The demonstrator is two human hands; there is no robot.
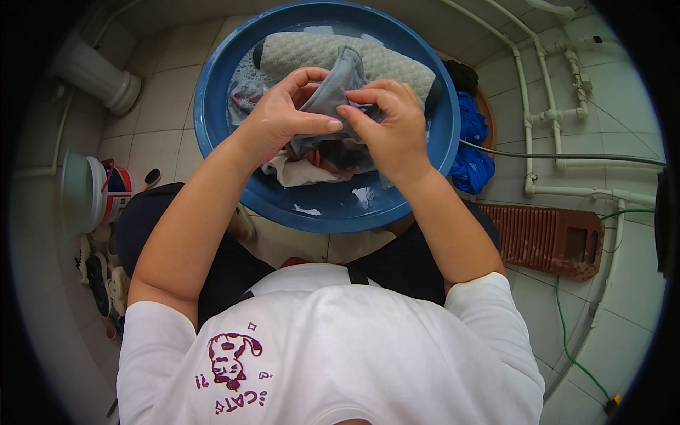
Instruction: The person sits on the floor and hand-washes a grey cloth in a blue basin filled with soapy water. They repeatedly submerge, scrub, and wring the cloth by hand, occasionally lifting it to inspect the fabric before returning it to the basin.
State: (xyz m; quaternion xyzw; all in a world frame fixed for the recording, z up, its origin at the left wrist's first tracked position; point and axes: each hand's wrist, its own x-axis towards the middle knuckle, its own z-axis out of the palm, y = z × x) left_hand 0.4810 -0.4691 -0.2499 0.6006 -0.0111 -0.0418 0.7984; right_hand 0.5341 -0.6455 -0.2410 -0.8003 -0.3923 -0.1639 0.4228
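Note:
A grey-blue wet cloth (pixel 340 85) is raised above a round blue plastic basin (pixel 212 138). My left hand (pixel 284 114) grips its left side, thumb pointing right across the front. At the right, my right hand (pixel 390 117) pinches the cloth between thumb and fingers. Below the hands lie a white cloth (pixel 305 172) and darker and reddish fabric, partly hidden. Behind them a rolled, pale textured mat or pillow (pixel 393 58) lies across the basin, with soapy water (pixel 247 71) around the laundry.
Right of the basin sit blue fabric (pixel 473 164) and a brown washboard (pixel 547 239), near white wall pipes (pixel 523 106). A hose (pixel 558 156) reaches the basin's right rim. At left are a bucket (pixel 98 191), a brush (pixel 153 176) and several shoes (pixel 98 276).

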